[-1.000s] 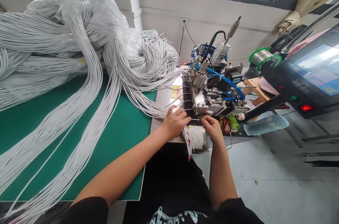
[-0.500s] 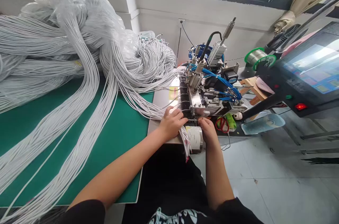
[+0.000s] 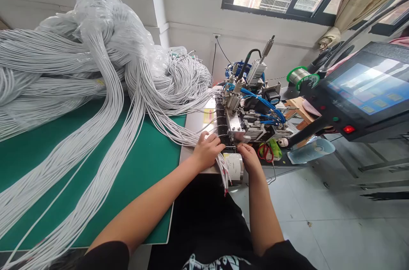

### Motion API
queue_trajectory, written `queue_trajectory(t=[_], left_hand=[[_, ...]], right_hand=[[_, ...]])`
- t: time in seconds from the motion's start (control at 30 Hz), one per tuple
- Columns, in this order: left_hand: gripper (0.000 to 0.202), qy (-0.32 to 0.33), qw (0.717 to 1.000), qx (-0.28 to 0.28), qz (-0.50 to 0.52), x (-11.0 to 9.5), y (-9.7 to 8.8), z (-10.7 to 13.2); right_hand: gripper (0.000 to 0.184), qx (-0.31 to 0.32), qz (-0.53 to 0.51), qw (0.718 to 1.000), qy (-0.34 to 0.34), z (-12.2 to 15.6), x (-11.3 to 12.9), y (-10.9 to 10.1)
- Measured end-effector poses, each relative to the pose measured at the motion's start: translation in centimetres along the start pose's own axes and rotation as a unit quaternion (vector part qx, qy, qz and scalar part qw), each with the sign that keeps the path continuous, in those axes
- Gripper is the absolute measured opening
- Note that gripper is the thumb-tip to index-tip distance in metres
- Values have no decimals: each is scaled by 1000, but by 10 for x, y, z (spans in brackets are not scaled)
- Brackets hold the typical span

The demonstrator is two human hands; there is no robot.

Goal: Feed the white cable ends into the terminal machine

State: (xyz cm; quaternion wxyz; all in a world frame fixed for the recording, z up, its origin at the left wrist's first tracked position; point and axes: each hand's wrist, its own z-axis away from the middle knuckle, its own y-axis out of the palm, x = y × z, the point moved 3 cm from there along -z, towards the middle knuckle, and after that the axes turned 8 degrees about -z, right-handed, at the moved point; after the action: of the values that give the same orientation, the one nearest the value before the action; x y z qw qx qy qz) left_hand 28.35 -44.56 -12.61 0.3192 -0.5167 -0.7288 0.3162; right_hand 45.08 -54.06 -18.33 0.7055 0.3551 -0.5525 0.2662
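My left hand [image 3: 207,151] lies over a bundle of white cables, with thumb and finger closed on one white cable [image 3: 229,147] at the front of the machine [image 3: 234,123]. My right hand [image 3: 249,158] pinches near that cable's other end, beside the machine's front edge; the tip itself is hidden by the fingers. Below my left hand the loose cable ends [image 3: 225,178] hang down, some with reddish tips. A metal cylinder with a paper label [image 3: 234,165] sits just under both hands. More single cables lie across the machine's black track [image 3: 221,112].
Large bundles of white cable [image 3: 105,104], partly in clear plastic, cover much of the green table [image 3: 153,172]. A control screen [image 3: 370,87] juts in at the right. Near my right hand are red-handled scissors [image 3: 266,153] and a clear bluish container [image 3: 311,151]. A wire spool [image 3: 302,77] stands behind.
My head view has shifted slightly, so the scene sits a little lower and the screen further left. Both hands keep nearly the same place at the machine's front, the right one slightly closer in.
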Motion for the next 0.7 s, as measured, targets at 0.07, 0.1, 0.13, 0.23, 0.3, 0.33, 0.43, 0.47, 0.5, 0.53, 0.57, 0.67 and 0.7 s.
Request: queue_trajectory(t=[0.07,0.1,0.13,0.23,0.3,0.33,0.43,0.47,0.5,0.53,0.57,0.67,0.7], left_hand=[[27,-6,1000,-3,0,1,2,1],[26,-10,1000,-3,0,1,2,2],[26,-12,1000,-2,1,1,3,2],[27,-21,1000,1,3,2,5,3],[28,-46,999,0,1,3,5,3],[28,-62,998,-2,-1,3,4,3],[26,-74,997,-10,3,4,2,2],[25,-63,998,-14,7,3,1,1],[24,-50,998,-19,10,3,0,1],[25,-40,999,-27,12,3,-1,1],[25,-32,999,-36,13,2,-2,1],[27,-25,998,-60,15,3,-5,2],[27,-25,997,-66,17,4,-6,2]], right_hand=[[28,-3,4,1000,-4,3,-2,0],[29,-8,11,1000,-9,5,-2,-1],[31,-16,24,999,-17,7,-3,-2],[37,-59,80,993,-57,18,-2,-10],[37,-86,115,986,-87,26,2,-15],[36,-97,133,981,-101,30,5,-17],[34,-112,191,965,-140,45,22,-16],[34,-106,211,961,-146,51,29,-13],[34,-90,232,957,-148,57,35,-10],[34,-64,253,954,-145,63,41,-6],[33,-29,277,950,-139,68,46,-1],[32,124,346,925,-99,84,52,14],[31,176,364,911,-79,89,52,19]])
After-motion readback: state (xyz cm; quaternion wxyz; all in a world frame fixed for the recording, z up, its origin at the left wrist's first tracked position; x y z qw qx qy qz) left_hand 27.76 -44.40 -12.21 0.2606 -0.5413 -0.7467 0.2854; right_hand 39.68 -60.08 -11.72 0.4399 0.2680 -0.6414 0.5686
